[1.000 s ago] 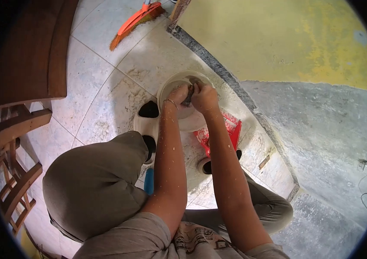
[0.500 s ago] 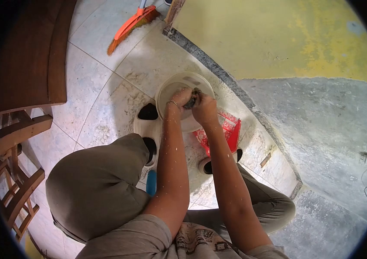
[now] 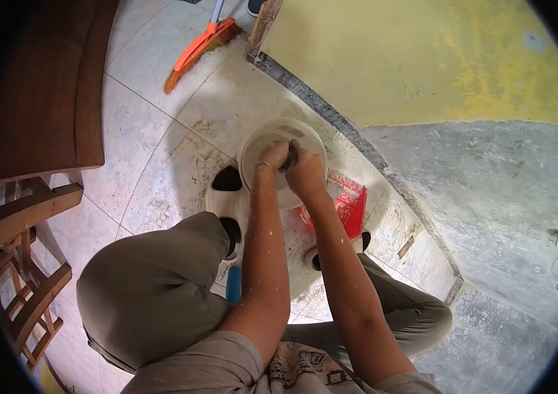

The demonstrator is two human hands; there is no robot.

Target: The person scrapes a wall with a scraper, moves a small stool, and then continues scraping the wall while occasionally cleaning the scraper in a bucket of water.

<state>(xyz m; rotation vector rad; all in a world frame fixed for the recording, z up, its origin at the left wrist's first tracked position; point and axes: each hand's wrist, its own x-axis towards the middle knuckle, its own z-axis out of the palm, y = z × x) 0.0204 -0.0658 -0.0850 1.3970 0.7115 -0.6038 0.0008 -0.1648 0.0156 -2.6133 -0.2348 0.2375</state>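
A round white bucket (image 3: 247,162) stands on the tiled floor between my feet. Over its opening, my left hand (image 3: 274,155) has its fingers closed round a dark, wet-looking item (image 3: 292,150) that may be a cloth or sponge. My right hand (image 3: 306,172) is closed against the same item from the right, its fingertips partly hidden. The two hands almost touch. Pale specks dot both forearms.
A red dustpan (image 3: 353,211) lies right of the bucket, near my sandal. An orange broom (image 3: 201,51) is at the top. Wooden furniture (image 3: 42,85) fills the left side; a yellow and grey wall (image 3: 475,171) rises on the right. A blue object (image 3: 233,284) lies by my leg.
My hands have drawn closer together over the bucket, and less of the dark item shows between them. The whole view has shifted slightly, with the bucket a little lower.
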